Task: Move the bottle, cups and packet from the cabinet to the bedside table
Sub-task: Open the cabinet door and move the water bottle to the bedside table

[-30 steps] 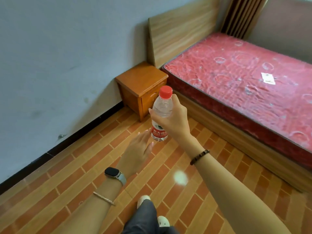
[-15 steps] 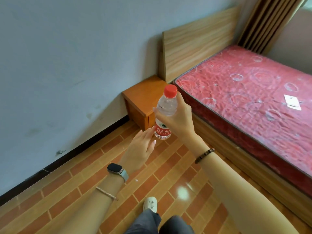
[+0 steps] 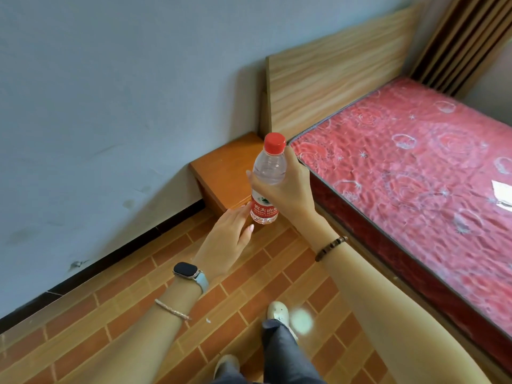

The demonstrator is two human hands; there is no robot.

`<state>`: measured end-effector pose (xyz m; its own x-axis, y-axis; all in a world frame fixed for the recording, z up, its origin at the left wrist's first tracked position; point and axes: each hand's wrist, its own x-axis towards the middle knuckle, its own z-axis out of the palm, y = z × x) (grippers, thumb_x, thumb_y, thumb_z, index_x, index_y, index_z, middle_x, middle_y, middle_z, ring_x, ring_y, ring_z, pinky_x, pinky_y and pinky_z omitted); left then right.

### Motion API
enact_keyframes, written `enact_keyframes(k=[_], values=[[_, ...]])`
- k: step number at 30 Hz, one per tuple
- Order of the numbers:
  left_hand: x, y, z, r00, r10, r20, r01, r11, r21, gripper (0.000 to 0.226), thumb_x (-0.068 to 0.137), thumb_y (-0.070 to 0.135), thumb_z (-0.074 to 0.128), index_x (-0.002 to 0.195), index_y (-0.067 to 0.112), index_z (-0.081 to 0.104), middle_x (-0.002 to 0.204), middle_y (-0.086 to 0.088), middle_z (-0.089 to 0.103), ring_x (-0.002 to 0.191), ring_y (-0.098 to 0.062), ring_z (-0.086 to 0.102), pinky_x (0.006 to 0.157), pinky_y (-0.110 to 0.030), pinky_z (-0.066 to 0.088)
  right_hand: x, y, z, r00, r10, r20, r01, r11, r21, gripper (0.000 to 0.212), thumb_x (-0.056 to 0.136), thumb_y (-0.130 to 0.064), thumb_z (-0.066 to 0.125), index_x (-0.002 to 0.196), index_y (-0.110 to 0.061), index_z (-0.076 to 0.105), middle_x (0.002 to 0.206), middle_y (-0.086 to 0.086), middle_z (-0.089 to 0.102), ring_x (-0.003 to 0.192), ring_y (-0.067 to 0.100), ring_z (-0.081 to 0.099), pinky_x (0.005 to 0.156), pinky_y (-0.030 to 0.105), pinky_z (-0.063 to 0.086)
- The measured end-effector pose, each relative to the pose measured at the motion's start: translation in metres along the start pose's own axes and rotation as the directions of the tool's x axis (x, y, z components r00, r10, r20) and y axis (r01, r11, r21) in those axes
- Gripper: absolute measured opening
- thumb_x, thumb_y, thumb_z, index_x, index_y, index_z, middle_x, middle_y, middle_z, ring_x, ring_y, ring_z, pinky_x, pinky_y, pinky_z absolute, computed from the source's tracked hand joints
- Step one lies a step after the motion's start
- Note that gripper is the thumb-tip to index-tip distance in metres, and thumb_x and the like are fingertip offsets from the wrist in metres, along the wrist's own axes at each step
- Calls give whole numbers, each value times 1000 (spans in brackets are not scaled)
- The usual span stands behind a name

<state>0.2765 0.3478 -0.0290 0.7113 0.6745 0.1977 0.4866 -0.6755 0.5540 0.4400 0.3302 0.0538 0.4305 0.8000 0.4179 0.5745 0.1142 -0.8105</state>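
My right hand (image 3: 291, 192) grips a clear water bottle (image 3: 267, 176) with a red cap and red label, holding it upright in the air in front of the orange wooden bedside table (image 3: 224, 173). My left hand (image 3: 227, 242) is stretched out just below and left of the bottle with straight fingers, holding nothing. The bedside table stands in the corner between the grey wall and the bed, and its top is bare where visible. The cabinet, cups and packet are out of view.
A bed with a red patterned mattress (image 3: 415, 176) and a light wooden headboard (image 3: 332, 70) runs along the right. A white paper (image 3: 501, 194) lies on the mattress. The floor is brown brick-pattern tile (image 3: 138, 314); my feet show at the bottom.
I have walked closer to the bedside table; it and the bed look larger and nearer. The bottle stays in my right hand, and my left hand stays open below it.
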Motion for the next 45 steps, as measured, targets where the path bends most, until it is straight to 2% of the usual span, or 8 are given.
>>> enact_keyframes(k=[6, 10, 15, 22, 26, 32, 39, 45], values=[[73, 1, 23, 996, -83, -32, 83, 997, 1, 49, 101, 32, 35, 148, 21, 27, 149, 3, 39, 138, -7, 30, 119, -31, 18, 72, 44, -12, 997, -15, 69, 14, 1000, 16, 54, 75, -43, 75, 117, -15, 54, 103, -2, 67, 93, 12, 67, 81, 33, 59], [112, -2, 28, 988, -143, -51, 142, 990, -25, 48, 102, 32, 34, 147, 22, 27, 149, 4, 39, 139, -7, 29, 119, -33, 19, 114, 63, -8, 993, -33, 110, 30, 999, 31, 54, 74, -43, 75, 116, -17, 54, 102, -3, 67, 92, 11, 67, 80, 26, 58], [163, -23, 30, 977, -208, -44, 208, 978, -14, 48, 101, 34, 33, 147, 20, 28, 150, 1, 38, 140, -10, 28, 118, -26, 11, 166, 93, 8, 987, -33, 157, 27, 999, 46, 53, 75, -39, 77, 117, -18, 52, 102, -6, 65, 91, 10, 66, 75, 11, 48], [246, -80, 36, 974, -227, -18, 227, 974, -21, 49, 100, 37, 32, 147, 22, 28, 148, 3, 41, 137, -7, 33, 117, -24, 17, 250, 134, 47, 977, -16, 215, 11, 1000, 25, 53, 75, -37, 79, 115, -15, 53, 101, -5, 64, 87, 10, 65, 70, 9, 48], [305, -112, 30, 963, -268, -22, 267, 962, -50, 51, 99, 38, 35, 147, 22, 29, 145, 3, 44, 134, -9, 38, 100, 2, 9, 306, 155, 71, 970, 8, 244, -12, 1000, 11, 53, 75, -35, 79, 115, -13, 53, 101, -1, 65, 88, 13, 65, 72, 16, 52], [376, -167, 33, 962, -270, 29, 271, 962, -20, 55, 96, 44, 32, 147, 25, 27, 137, 3, 52, 124, -11, 51, 103, -21, 41, 373, 196, 105, 965, 32, 261, -31, 999, -8, 51, 74, -35, 80, 111, -12, 53, 98, -3, 65, 85, 14, 66, 73, 25, 57], [432, -218, 63, 943, -329, 51, 331, 942, -46, 51, 102, 42, 29, 149, 30, 16, 153, 7, 31, 142, -14, 24, 110, -24, 19, 411, 279, 151, 949, 115, 295, -121, 993, 1, 48, 72, -42, 79, 106, -24, 50, 90, -21, 57, 85, 6, 63, 74, 26, 57], [464, -277, 128, 925, -375, 63, 379, 924, -60, 49, 102, 35, 31, 149, 25, 20, 151, 1, 35, 140, -16, 29, 113, -27, 19, 418, 372, 200, 919, 141, 369, -173, 983, 55, 44, 76, -36, 80, 103, -23, 49, 89, -18, 58, 87, 8, 62, 76, 28, 57]])
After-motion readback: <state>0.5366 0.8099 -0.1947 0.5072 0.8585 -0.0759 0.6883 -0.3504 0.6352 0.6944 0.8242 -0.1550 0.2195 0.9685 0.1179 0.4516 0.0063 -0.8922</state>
